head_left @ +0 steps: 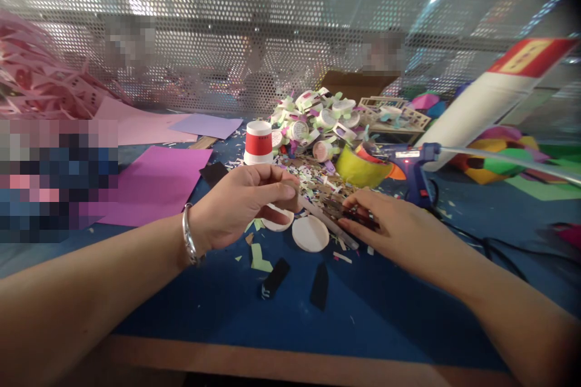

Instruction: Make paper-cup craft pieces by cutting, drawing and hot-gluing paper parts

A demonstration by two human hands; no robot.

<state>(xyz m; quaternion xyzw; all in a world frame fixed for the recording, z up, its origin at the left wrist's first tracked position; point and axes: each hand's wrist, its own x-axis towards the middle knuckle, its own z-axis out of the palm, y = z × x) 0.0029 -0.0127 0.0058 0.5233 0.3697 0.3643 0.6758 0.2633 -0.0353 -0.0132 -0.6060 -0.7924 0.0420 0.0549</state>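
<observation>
My left hand [254, 202], with a silver bangle [187, 234] at the wrist, is closed in a pinch above the paper scraps. What sits between its fingertips, if anything, I cannot make out. To the right, my right hand [379, 217] has its fingers closed around a dark slim object [363, 219], mostly hidden by them. A greyish translucent strip [333, 227] lies slanted between the hands. Below my left hand are two white paper discs, the nearer disc [310, 234] in full view. Closer to me lie a black paper piece [319, 286] and another black piece [276, 278].
A red-and-white paper cup [259, 144] stands upside down before a heap of white cup pieces [318, 121]. A blue glue gun [415, 172] with a cable rests at right by a yellow paper roll [363, 168] and leaning cup stack [490, 100]. Purple paper [157, 184] lies left.
</observation>
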